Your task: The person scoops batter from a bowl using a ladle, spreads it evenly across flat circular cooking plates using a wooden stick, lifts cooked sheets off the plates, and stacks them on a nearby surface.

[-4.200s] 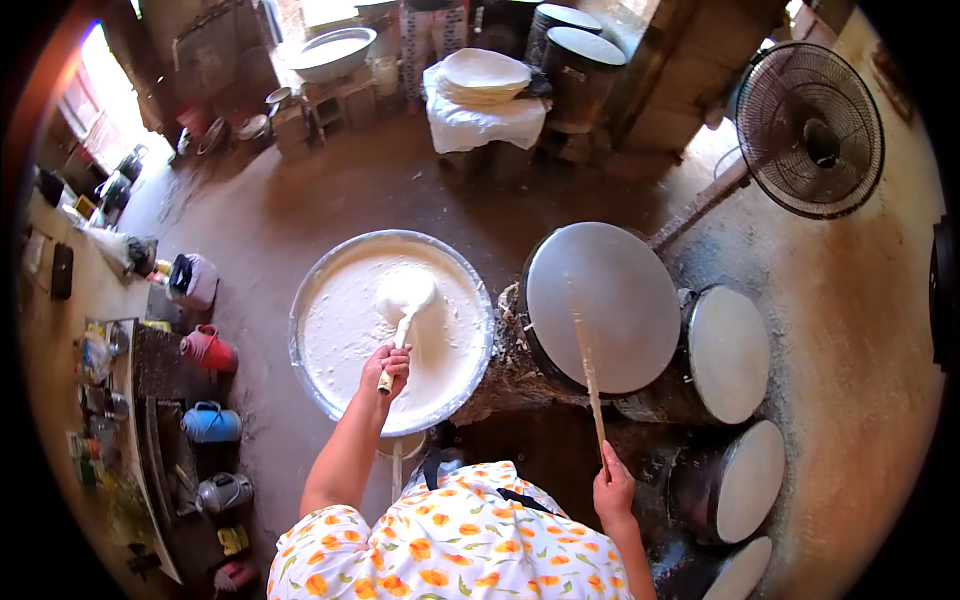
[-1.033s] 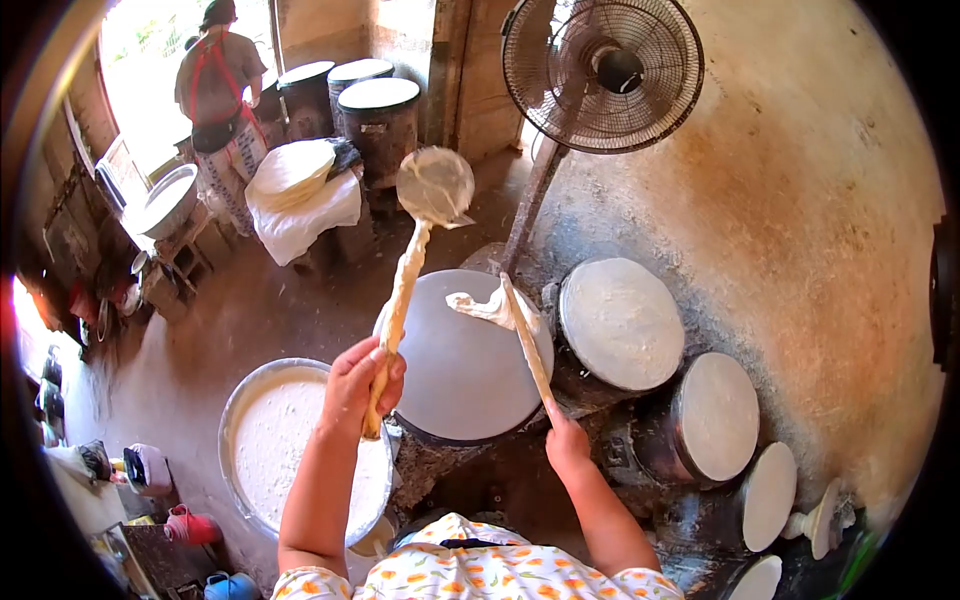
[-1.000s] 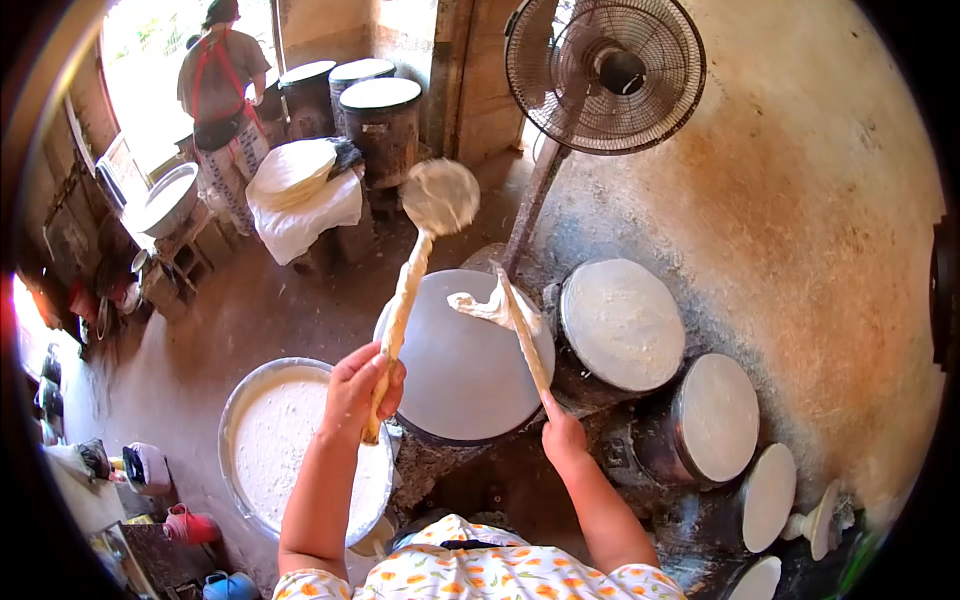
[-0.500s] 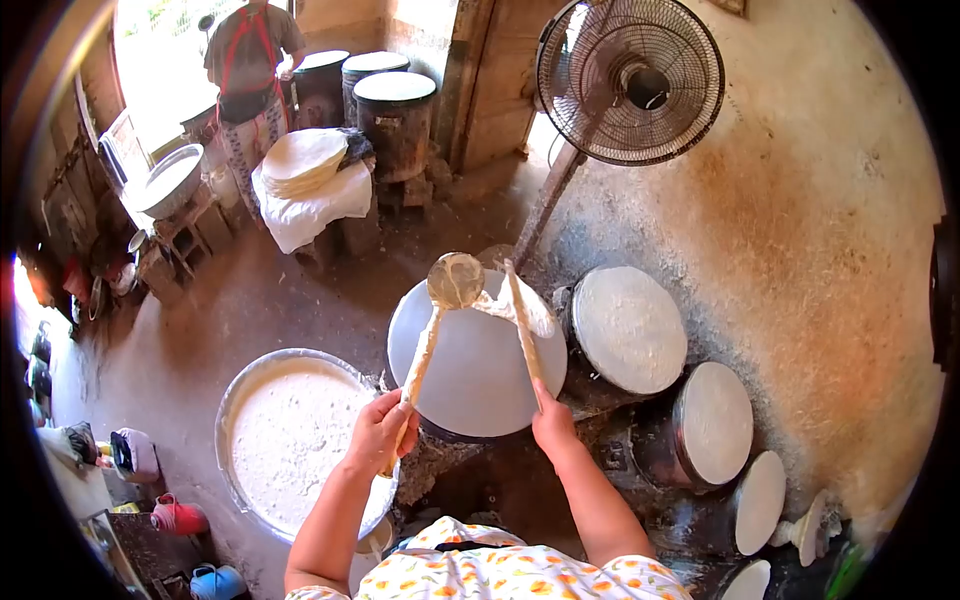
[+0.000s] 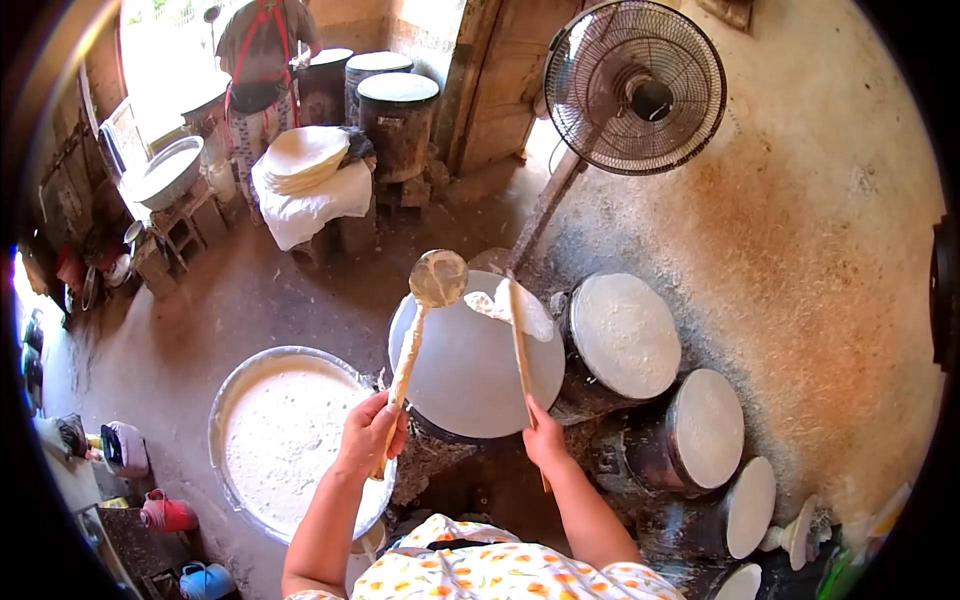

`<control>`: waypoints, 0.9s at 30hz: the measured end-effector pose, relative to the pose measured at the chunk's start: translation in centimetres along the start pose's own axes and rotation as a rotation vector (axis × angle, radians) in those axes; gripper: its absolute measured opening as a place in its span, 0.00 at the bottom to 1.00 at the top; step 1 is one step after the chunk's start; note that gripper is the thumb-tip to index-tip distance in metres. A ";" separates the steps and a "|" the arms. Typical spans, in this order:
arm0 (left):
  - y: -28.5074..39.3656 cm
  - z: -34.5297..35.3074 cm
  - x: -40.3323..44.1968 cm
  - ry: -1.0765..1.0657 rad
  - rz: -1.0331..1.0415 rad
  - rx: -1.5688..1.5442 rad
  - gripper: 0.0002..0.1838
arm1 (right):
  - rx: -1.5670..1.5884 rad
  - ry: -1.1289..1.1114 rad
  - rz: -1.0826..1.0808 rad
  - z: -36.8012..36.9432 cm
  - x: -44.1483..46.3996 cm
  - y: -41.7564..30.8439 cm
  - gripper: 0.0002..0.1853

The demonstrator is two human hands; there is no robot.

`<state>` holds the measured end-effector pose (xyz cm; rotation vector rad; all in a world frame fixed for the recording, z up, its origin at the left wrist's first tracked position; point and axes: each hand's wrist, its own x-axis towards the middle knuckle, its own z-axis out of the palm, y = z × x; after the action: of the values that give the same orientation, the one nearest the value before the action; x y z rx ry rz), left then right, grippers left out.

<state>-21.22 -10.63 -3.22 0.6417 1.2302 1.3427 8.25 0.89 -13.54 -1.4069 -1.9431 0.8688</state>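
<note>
My left hand [image 5: 370, 435] is wrapped round the batter-coated handle of a ladle [image 5: 438, 278]. The ladle's round bowl is over the far left edge of a large round griddle [image 5: 470, 375]. My right hand [image 5: 545, 438] grips a thin wooden stick [image 5: 520, 345], whose far end crosses a small patch of white batter [image 5: 535, 312] at the griddle's far right. Most of the griddle's pale surface is bare. To the left of my left hand stands a wide metal basin [image 5: 222, 460] of thick white batter [image 5: 290, 435].
A row of batter-covered drum tops [image 5: 625, 335] curves down the right side. A standing fan [image 5: 640, 90] rises beyond the griddle. Stacked flatbreads [image 5: 305, 160] lie on a white cloth at the back, near a person in an apron [image 5: 262, 55]. Buckets [image 5: 168, 510] are at lower left.
The ladle has shifted left, away from the stick and the batter patch. My right hand has come slightly left and nearer to me. The view has shifted slightly.
</note>
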 end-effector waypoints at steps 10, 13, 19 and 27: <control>-0.2 -0.9 -0.6 0.044 -0.005 -0.034 0.09 | -0.085 -0.290 0.079 0.9 0.3 -5.6 0.30; -0.4 -0.9 -0.6 0.057 0.000 -0.048 0.09 | -0.015 -0.216 0.022 -1.7 -0.3 -4.2 0.29; 0.0 -1.4 -1.0 0.036 -0.042 -0.077 0.10 | -0.017 0.004 0.156 -1.6 4.6 -1.9 0.29; 1.4 -1.5 -1.9 0.016 0.151 -0.591 0.17 | -0.046 -0.296 -0.214 0.4 0.5 -3.2 0.29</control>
<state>-22.70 -12.59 -1.87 0.3030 0.7435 1.7387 6.00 0.53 -11.28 -1.1171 -2.2983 0.9793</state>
